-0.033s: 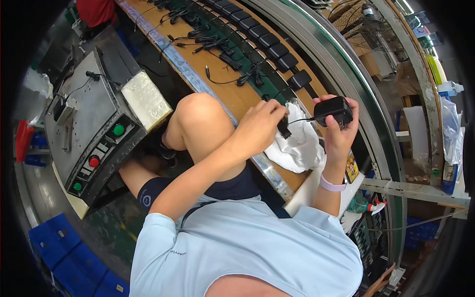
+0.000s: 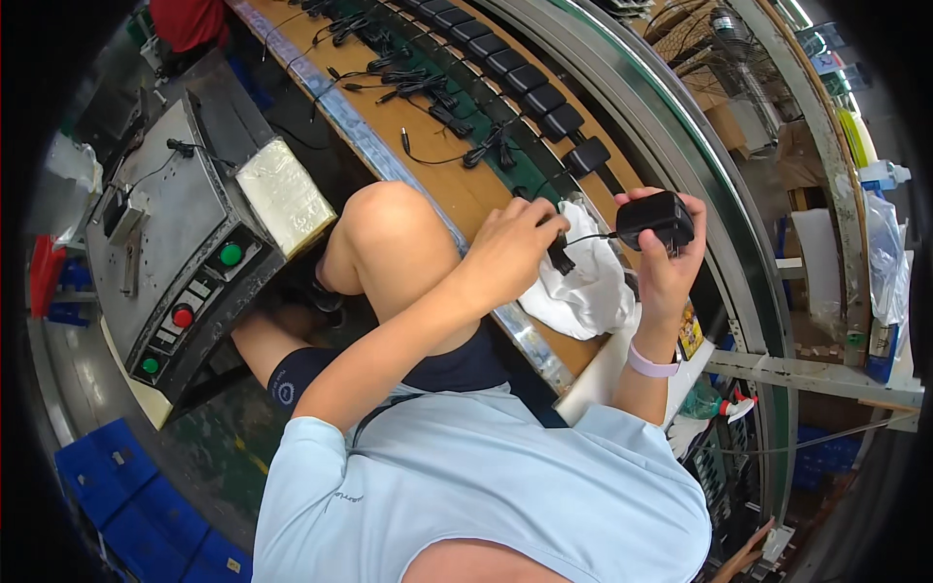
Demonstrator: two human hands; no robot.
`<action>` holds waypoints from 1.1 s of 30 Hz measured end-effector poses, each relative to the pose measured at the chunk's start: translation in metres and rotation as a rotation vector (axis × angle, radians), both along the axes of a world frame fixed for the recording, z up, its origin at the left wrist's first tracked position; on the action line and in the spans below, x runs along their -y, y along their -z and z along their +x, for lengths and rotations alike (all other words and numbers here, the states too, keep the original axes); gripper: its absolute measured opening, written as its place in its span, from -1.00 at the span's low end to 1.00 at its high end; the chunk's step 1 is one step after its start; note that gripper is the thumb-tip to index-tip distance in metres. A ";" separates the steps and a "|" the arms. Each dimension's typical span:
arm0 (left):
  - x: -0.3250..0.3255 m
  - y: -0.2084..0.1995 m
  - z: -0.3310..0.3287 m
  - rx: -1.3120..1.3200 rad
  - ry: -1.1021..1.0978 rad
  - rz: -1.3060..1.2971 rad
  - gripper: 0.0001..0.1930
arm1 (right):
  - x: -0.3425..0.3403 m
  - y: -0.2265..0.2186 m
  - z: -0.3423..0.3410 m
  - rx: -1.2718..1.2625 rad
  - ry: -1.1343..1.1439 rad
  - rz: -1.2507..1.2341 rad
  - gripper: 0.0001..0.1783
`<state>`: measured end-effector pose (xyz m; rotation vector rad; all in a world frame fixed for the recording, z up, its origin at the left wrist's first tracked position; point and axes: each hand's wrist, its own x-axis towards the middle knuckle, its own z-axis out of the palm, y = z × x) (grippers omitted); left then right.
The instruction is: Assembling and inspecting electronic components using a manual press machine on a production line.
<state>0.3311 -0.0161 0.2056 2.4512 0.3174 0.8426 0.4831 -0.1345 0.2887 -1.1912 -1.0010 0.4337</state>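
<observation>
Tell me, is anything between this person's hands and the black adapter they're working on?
Nothing visible. The right hand already grips the black adapter, and the left hand pinches its cord at a small black piece. The white cloth lies beneath them, not between.

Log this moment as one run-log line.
left hand: pinching cable bundle | right hand: holding black adapter | thin cable links both | white cloth below on bench | adapter row on belt
</observation>
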 end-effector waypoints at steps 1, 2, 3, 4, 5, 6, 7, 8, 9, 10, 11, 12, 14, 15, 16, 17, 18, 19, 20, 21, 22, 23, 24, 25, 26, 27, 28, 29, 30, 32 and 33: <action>0.001 0.002 0.005 0.001 -0.002 -0.003 -0.70 | 0.001 -0.002 0.002 0.001 -0.002 -0.003 -0.36; 0.001 0.004 0.009 -0.025 0.016 -0.047 -0.70 | 0.002 -0.003 0.002 0.044 -0.033 0.025 -0.37; 0.002 0.007 0.013 -0.051 0.034 -0.091 -0.71 | 0.005 -0.005 0.003 0.086 -0.065 0.053 -0.38; 0.003 0.009 0.017 -0.078 0.052 -0.134 -0.71 | 0.007 -0.006 0.003 0.128 -0.097 0.081 -0.39; 0.003 0.011 0.020 -0.104 0.070 -0.178 -0.71 | 0.010 -0.009 0.002 0.170 -0.129 0.110 -0.39; 0.001 0.009 0.022 -0.106 0.068 -0.180 -0.71 | 0.013 -0.016 0.001 0.158 -0.096 0.153 -0.40; -0.001 0.007 0.024 -0.063 0.064 -0.203 -0.73 | 0.017 -0.023 0.002 0.145 -0.063 0.196 -0.40; -0.004 0.003 0.027 -0.018 0.064 -0.226 -0.75 | 0.024 -0.027 0.008 0.146 -0.062 0.194 -0.40; -0.007 -0.001 0.030 0.028 0.064 -0.249 -0.78 | 0.031 -0.030 0.014 0.147 -0.010 0.243 -0.39; -0.010 -0.003 0.032 0.074 0.064 -0.271 -0.80 | 0.034 -0.033 0.018 0.149 0.041 0.292 -0.38; -0.012 -0.004 0.035 0.072 0.066 -0.270 -0.80 | 0.035 -0.035 0.018 0.148 0.043 0.292 -0.38; -0.014 -0.004 0.037 0.115 0.051 -0.251 -0.81 | 0.036 -0.037 0.018 0.171 0.116 0.313 -0.38; -0.019 -0.005 0.040 0.201 0.023 -0.212 -0.83 | 0.037 -0.043 0.017 0.218 0.263 0.354 -0.38; -0.021 -0.005 0.042 0.244 0.009 -0.192 -0.84 | 0.037 -0.044 0.017 0.242 0.337 0.374 -0.38; -0.022 -0.006 0.044 0.242 0.013 -0.192 -0.84 | 0.038 -0.043 0.018 0.240 0.341 0.373 -0.38; -0.022 -0.008 0.045 0.257 0.038 -0.222 -0.84 | 0.038 -0.042 0.020 0.225 0.343 0.375 -0.39; -0.023 -0.009 0.047 0.271 0.062 -0.250 -0.84 | 0.037 -0.041 0.023 0.209 0.344 0.378 -0.41; -0.024 -0.010 0.048 0.286 0.086 -0.279 -0.83 | 0.035 -0.039 0.025 0.193 0.344 0.381 -0.42; -0.024 -0.012 0.049 0.300 0.110 -0.307 -0.82 | 0.034 -0.038 0.028 0.176 0.345 0.385 -0.43; -0.024 -0.013 0.048 0.300 0.109 -0.309 -0.82 | 0.028 -0.035 0.026 0.190 0.292 0.341 -0.44; -0.025 -0.014 0.047 0.336 0.093 -0.343 -0.82 | 0.021 -0.030 0.021 0.203 0.240 0.297 -0.45; -0.024 -0.016 0.049 0.372 0.086 -0.377 -0.82 | 0.016 -0.022 0.022 0.205 0.247 0.297 -0.45; -0.022 -0.018 0.050 0.408 0.078 -0.412 -0.82 | 0.012 -0.011 0.023 0.198 0.181 0.253 -0.44; -0.021 -0.019 0.052 0.444 0.071 -0.447 -0.82 | 0.011 -0.006 0.024 0.190 0.116 0.209 -0.42; -0.021 -0.018 0.051 0.442 0.070 -0.445 -0.82 | 0.011 -0.006 0.024 0.188 0.115 0.210 -0.42; -0.020 -0.018 0.049 0.415 0.068 -0.482 -0.81 | 0.012 -0.009 0.023 0.154 0.125 0.222 -0.42; -0.020 -0.017 0.047 0.387 0.066 -0.520 -0.81 | 0.013 -0.012 0.022 0.120 0.134 0.233 -0.42; -0.020 -0.015 0.045 0.359 0.065 -0.559 -0.80 | 0.015 -0.016 0.022 0.086 0.143 0.244 -0.42; -0.019 -0.014 0.044 0.332 0.063 -0.597 -0.80 | 0.017 -0.019 0.021 0.053 0.152 0.253 -0.42; -0.021 -0.012 0.039 0.272 0.021 -0.493 -0.79 | 0.027 -0.029 0.024 0.066 0.155 0.312 -0.40; -0.022 -0.011 0.038 0.210 -0.008 -0.391 -0.78 | 0.035 -0.033 0.026 0.067 0.150 0.311 -0.40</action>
